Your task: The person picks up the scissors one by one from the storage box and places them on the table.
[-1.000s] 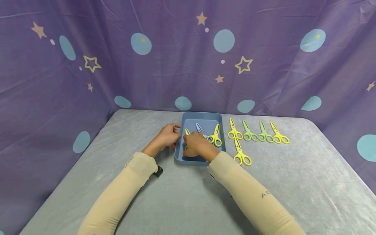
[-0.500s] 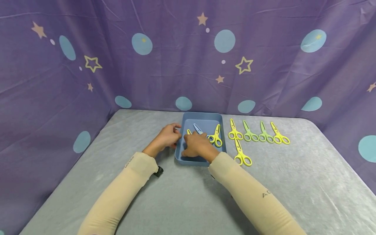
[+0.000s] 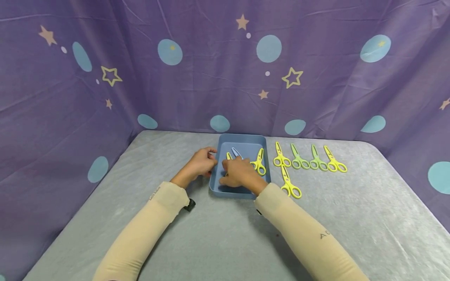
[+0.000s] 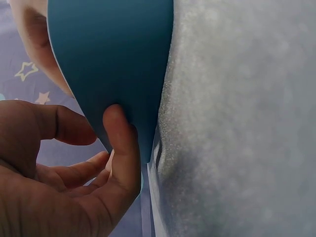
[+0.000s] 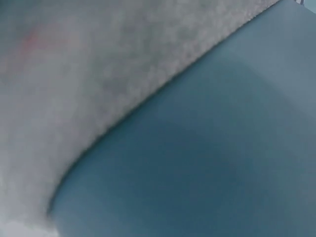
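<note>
A blue-grey tray [image 3: 225, 143] stands on the table, its outer wall [image 4: 108, 59] large in the left wrist view. My left hand [image 3: 201, 162] pinches the tray's left rim, thumb against the outside. Inside the tray, my right hand [image 3: 240, 173] reaches down with curled fingers and holds a pair of yellow scissors [image 3: 229, 155]; their handles are mostly hidden under the hand. Just right of that tip show the blades of blue scissors [image 3: 236, 151], handles covered. Another yellow pair [image 3: 259, 162] lies at the tray's right side. The right wrist view holds only tray and cloth.
Right of the tray lie more scissors: a yellow pair [image 3: 281, 155], another yellow pair [image 3: 289, 182] nearer me, two green pairs [image 3: 298, 158], and a yellow pair [image 3: 333, 160] farthest right. Grey cloth covers the table [image 3: 218, 238]. A purple curtain [image 3: 218, 89] hangs behind.
My right hand shifts slightly right inside the tray, and the yellow scissors' tip moves right with it. The blue scissors' blades have shifted a little left. My left hand stays at the rim.
</note>
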`<state>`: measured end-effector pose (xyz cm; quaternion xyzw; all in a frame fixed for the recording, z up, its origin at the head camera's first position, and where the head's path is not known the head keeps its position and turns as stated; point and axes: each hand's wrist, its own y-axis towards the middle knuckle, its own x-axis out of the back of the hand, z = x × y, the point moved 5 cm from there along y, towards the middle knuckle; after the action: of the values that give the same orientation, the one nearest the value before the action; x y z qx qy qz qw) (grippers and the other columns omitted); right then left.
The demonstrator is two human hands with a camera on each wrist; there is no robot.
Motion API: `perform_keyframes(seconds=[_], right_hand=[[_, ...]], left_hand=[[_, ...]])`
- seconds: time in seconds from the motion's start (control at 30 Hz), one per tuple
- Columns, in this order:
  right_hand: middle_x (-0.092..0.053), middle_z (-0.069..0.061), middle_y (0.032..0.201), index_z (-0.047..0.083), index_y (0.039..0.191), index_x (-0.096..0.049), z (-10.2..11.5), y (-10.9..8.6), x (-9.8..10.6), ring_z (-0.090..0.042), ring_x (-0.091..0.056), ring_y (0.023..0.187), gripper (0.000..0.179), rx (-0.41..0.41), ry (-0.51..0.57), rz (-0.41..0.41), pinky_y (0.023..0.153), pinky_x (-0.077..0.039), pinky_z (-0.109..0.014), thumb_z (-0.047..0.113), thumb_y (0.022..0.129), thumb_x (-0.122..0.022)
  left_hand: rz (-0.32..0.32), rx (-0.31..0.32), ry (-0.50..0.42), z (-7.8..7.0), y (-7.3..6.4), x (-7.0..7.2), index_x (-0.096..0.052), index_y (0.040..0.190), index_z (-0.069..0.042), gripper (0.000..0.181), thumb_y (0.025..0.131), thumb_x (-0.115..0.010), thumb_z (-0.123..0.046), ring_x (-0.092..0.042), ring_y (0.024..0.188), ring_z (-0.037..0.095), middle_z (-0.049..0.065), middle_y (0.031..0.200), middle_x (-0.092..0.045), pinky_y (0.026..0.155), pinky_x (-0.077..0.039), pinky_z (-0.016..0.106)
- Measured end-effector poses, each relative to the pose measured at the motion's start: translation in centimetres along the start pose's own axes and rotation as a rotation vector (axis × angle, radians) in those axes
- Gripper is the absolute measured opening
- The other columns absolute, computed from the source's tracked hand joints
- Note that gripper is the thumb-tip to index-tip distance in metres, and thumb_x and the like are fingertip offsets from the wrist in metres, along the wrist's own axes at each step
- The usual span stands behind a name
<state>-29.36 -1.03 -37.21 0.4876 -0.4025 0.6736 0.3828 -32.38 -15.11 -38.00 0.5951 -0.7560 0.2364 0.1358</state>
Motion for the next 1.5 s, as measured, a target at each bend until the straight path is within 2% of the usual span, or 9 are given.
perform_keyframes(seconds=[0.3,0.43,0.67,0.87,1.17,1.37,1.5], right_hand=[[-0.061,-0.005,0.094,0.017,0.100,-0.061,-0.7,-0.9,0.9,-0.033,-0.054,0.096,0.031,0.062,0.043,-0.085,0.080,-0.046,-0.049,0.043,0.088,-0.071],[-0.061,-0.005,0.091,0.015,0.101,-0.063,-1.2,-1.5,1.0,-0.033,-0.054,0.096,0.031,0.073,0.065,-0.120,0.080,-0.046,-0.049,0.042,0.087,-0.072],[-0.061,-0.002,0.085,0.015,0.101,-0.062,-1.6,-2.4,1.3,-0.031,-0.053,0.097,0.030,0.081,0.084,-0.149,0.090,-0.042,-0.052,0.040,0.086,-0.071],[-0.060,-0.005,0.088,0.016,0.101,-0.063,-1.8,-3.3,1.8,-0.031,-0.054,0.093,0.029,0.080,0.079,-0.191,0.083,-0.047,-0.052,0.040,0.086,-0.071],[-0.062,-0.009,0.091,0.015,0.103,-0.067,-2.5,-4.9,3.4,-0.032,-0.054,0.090,0.030,0.101,0.063,-0.258,0.079,-0.047,-0.051,0.037,0.083,-0.073],[-0.062,-0.014,0.102,0.016,0.112,-0.069,-3.3,-5.9,4.0,-0.039,-0.054,0.094,0.037,0.054,0.073,-0.258,0.074,-0.049,-0.050,0.037,0.082,-0.072],[-0.058,-0.016,0.102,0.018,0.110,-0.068,-4.0,-6.6,4.1,-0.039,-0.053,0.091,0.035,0.033,0.079,-0.275,0.068,-0.050,-0.049,0.038,0.082,-0.072]], left_hand=[[-0.005,0.003,-0.001,0.1,0.0,0.0,-0.047,0.150,-0.005,0.057,0.093,-0.055,-0.004,-0.064,0.078,0.024,0.015,0.119,-0.057,0.058,-0.061,0.038],[-0.011,-0.008,0.009,0.2,0.2,0.0,-0.047,0.150,-0.004,0.057,0.094,-0.054,-0.005,-0.064,0.077,0.023,0.015,0.120,-0.058,0.058,-0.061,0.038],[-0.013,-0.012,0.017,0.2,0.1,-0.1,-0.047,0.150,-0.005,0.056,0.095,-0.054,-0.007,-0.065,0.077,0.023,0.015,0.121,-0.057,0.059,-0.061,0.039],[-0.006,-0.008,0.027,0.2,0.1,-0.2,-0.046,0.151,-0.006,0.055,0.096,-0.053,-0.007,-0.066,0.080,0.024,0.015,0.121,-0.057,0.060,-0.061,0.039],[-0.001,0.001,0.021,-0.1,-0.1,-0.1,-0.045,0.152,-0.006,0.056,0.096,-0.054,-0.008,-0.065,0.083,0.026,0.015,0.122,-0.054,0.060,-0.061,0.039],[0.008,0.004,0.013,0.2,0.0,-0.1,-0.044,0.153,-0.007,0.057,0.097,-0.054,-0.009,-0.064,0.083,0.026,0.015,0.123,-0.053,0.060,-0.061,0.039],[0.014,0.013,0.003,0.3,0.0,-0.1,-0.043,0.154,-0.008,0.057,0.097,-0.054,-0.009,-0.063,0.086,0.025,0.015,0.125,-0.053,0.062,-0.061,0.039]])
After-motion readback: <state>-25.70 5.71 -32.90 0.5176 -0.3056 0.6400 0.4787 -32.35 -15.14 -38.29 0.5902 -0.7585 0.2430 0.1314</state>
